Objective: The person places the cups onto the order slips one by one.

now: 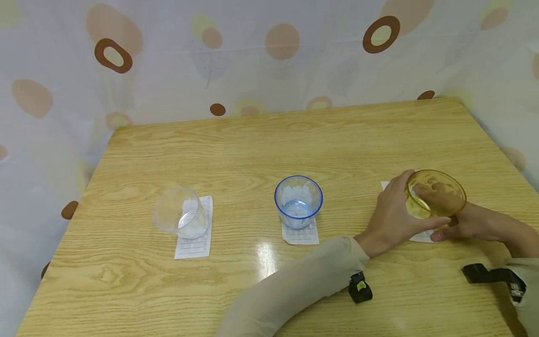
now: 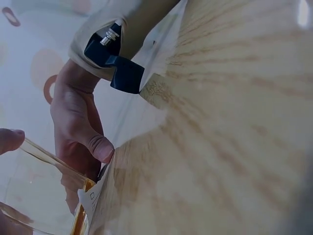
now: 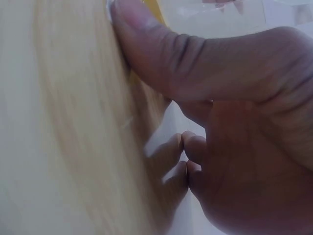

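Observation:
On the right of the table, in the head view, stands an amber drinking glass (image 1: 452, 194) over a printed paper slip (image 1: 422, 237). My left hand (image 1: 389, 213) grips it from the left, thumb across the near side and fingers on the far side. Low on its right side is my right hand (image 1: 473, 222). Through the glass I see the right fingers behind it, and the right thumb (image 2: 101, 148) lies near the base by the slip's edge. The right wrist view shows that thumb close up, the other fingers curled at the tabletop. I cannot tell how firmly the right hand holds.
A blue-rimmed glass (image 1: 298, 217) sits on another slip (image 1: 304, 236) mid-table. To the left, a clear glass (image 1: 174, 213) stands on a third slip (image 1: 194, 248). A patterned curtain (image 1: 248, 61) hangs behind the wooden table (image 1: 236, 154).

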A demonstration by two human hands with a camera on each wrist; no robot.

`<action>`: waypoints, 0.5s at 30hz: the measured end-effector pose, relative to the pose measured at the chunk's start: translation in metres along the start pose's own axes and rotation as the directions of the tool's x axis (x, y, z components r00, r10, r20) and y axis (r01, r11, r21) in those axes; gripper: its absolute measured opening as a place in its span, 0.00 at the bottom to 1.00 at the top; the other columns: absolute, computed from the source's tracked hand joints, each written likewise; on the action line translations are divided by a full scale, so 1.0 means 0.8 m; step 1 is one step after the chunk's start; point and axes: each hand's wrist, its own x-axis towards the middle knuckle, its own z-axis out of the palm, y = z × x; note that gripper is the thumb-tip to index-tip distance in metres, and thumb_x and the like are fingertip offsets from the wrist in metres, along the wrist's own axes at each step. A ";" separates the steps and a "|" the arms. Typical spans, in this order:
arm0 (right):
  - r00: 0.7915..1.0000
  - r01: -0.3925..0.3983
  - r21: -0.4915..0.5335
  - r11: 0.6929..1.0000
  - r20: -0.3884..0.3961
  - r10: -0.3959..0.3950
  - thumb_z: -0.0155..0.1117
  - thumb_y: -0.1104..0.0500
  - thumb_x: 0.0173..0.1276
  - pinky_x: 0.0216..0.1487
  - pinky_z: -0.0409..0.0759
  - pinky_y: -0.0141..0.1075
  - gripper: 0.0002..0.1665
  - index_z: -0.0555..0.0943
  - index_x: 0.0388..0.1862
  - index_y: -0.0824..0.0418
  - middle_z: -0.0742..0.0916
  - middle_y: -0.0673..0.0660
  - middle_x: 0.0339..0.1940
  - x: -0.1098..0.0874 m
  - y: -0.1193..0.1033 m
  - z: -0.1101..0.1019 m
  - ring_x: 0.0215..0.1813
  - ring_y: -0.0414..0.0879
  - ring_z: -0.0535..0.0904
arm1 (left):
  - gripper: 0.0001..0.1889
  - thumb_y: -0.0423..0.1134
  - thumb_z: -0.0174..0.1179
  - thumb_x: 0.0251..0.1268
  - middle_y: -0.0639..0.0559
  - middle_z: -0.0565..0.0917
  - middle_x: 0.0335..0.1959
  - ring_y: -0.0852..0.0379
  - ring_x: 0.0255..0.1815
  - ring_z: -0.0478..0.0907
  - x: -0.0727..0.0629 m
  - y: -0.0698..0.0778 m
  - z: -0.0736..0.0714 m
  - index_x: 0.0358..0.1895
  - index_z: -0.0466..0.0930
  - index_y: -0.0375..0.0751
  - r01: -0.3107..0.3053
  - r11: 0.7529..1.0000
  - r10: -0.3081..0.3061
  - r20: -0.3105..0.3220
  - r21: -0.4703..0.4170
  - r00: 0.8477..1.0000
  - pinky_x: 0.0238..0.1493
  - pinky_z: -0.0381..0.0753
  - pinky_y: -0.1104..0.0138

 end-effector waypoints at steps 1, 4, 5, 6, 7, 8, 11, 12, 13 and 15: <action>1.000 0.003 0.007 1.000 -0.001 -0.003 0.69 0.74 0.54 0.52 0.31 0.80 0.64 0.39 0.78 0.61 0.31 0.79 0.71 0.000 -0.001 0.000 0.69 0.65 0.18 | 0.49 0.53 0.73 0.50 0.61 0.65 0.68 0.68 0.67 0.61 0.000 0.000 0.000 0.74 0.54 0.46 0.001 1.000 -0.001 0.000 -0.001 1.000 0.61 0.65 0.77; 1.000 0.000 0.023 1.000 0.005 0.000 0.68 0.74 0.55 0.51 0.29 0.80 0.63 0.38 0.79 0.60 0.29 0.79 0.70 -0.001 -0.002 0.000 0.67 0.74 0.18 | 0.49 0.52 0.73 0.50 0.61 0.66 0.67 0.69 0.66 0.63 0.000 -0.001 0.001 0.73 0.55 0.45 -0.003 1.000 0.003 -0.003 0.003 1.000 0.60 0.65 0.79; 1.000 -0.001 0.021 1.000 0.005 0.001 0.68 0.74 0.55 0.50 0.29 0.80 0.63 0.38 0.79 0.60 0.29 0.79 0.70 -0.001 -0.003 0.000 0.67 0.76 0.19 | 0.49 0.52 0.74 0.50 0.61 0.67 0.66 0.69 0.65 0.63 0.000 -0.001 0.001 0.73 0.55 0.45 -0.005 1.000 0.006 -0.004 0.004 1.000 0.59 0.65 0.79; 1.000 -0.001 0.015 1.000 0.003 0.001 0.68 0.74 0.55 0.50 0.28 0.80 0.63 0.38 0.79 0.59 0.29 0.79 0.70 -0.001 -0.003 0.000 0.67 0.76 0.19 | 0.49 0.52 0.74 0.50 0.61 0.67 0.66 0.70 0.64 0.64 0.000 -0.001 0.002 0.73 0.55 0.45 -0.007 1.000 0.007 -0.004 0.003 1.000 0.59 0.65 0.80; 1.000 -0.003 0.012 1.000 0.003 0.003 0.68 0.74 0.55 0.50 0.29 0.81 0.63 0.38 0.79 0.58 0.29 0.79 0.70 -0.001 -0.003 0.000 0.67 0.75 0.18 | 0.49 0.52 0.73 0.50 0.61 0.68 0.65 0.70 0.64 0.64 0.001 -0.001 0.002 0.73 0.55 0.45 -0.006 1.000 0.006 -0.005 0.003 1.000 0.59 0.65 0.80; 1.000 -0.008 0.011 1.000 0.001 0.008 0.68 0.74 0.55 0.51 0.29 0.80 0.63 0.38 0.79 0.58 0.29 0.79 0.70 -0.001 -0.002 0.001 0.68 0.73 0.18 | 0.49 0.53 0.74 0.50 0.61 0.67 0.65 0.70 0.64 0.64 0.001 -0.001 0.003 0.73 0.55 0.45 -0.005 1.000 0.005 -0.006 0.008 1.000 0.59 0.64 0.80; 1.000 -0.005 0.007 1.000 -0.009 0.005 0.67 0.74 0.55 0.52 0.27 0.79 0.63 0.38 0.79 0.57 0.30 0.78 0.71 -0.002 0.000 0.002 0.70 0.62 0.18 | 0.49 0.53 0.73 0.50 0.61 0.66 0.66 0.69 0.65 0.63 0.001 -0.001 0.005 0.73 0.55 0.45 -0.001 1.000 0.001 -0.009 0.019 1.000 0.60 0.64 0.80; 1.000 -0.007 0.011 1.000 -0.009 0.007 0.67 0.75 0.55 0.53 0.27 0.79 0.63 0.38 0.79 0.56 0.30 0.78 0.71 -0.002 0.001 0.002 0.70 0.58 0.18 | 0.49 0.53 0.73 0.50 0.61 0.66 0.67 0.69 0.66 0.62 0.001 0.000 0.005 0.73 0.54 0.45 0.003 1.000 -0.003 -0.009 0.025 1.000 0.60 0.63 0.80; 1.000 -0.004 0.018 1.000 -0.009 0.005 0.67 0.75 0.56 0.55 0.25 0.77 0.63 0.38 0.79 0.56 0.30 0.78 0.71 -0.002 0.002 0.003 0.71 0.53 0.18 | 0.50 0.54 0.73 0.51 0.60 0.65 0.68 0.69 0.66 0.62 0.001 0.000 0.006 0.74 0.54 0.46 0.006 1.000 -0.006 -0.010 0.030 1.000 0.61 0.63 0.80; 1.000 0.013 0.004 1.000 -0.010 -0.013 0.67 0.76 0.55 0.63 0.23 0.69 0.63 0.39 0.79 0.57 0.31 0.78 0.72 -0.001 0.004 0.003 0.72 0.48 0.20 | 0.50 0.54 0.72 0.51 0.60 0.63 0.70 0.68 0.67 0.61 0.000 0.000 0.006 0.74 0.53 0.45 0.008 0.999 -0.008 -0.012 0.041 1.000 0.62 0.63 0.79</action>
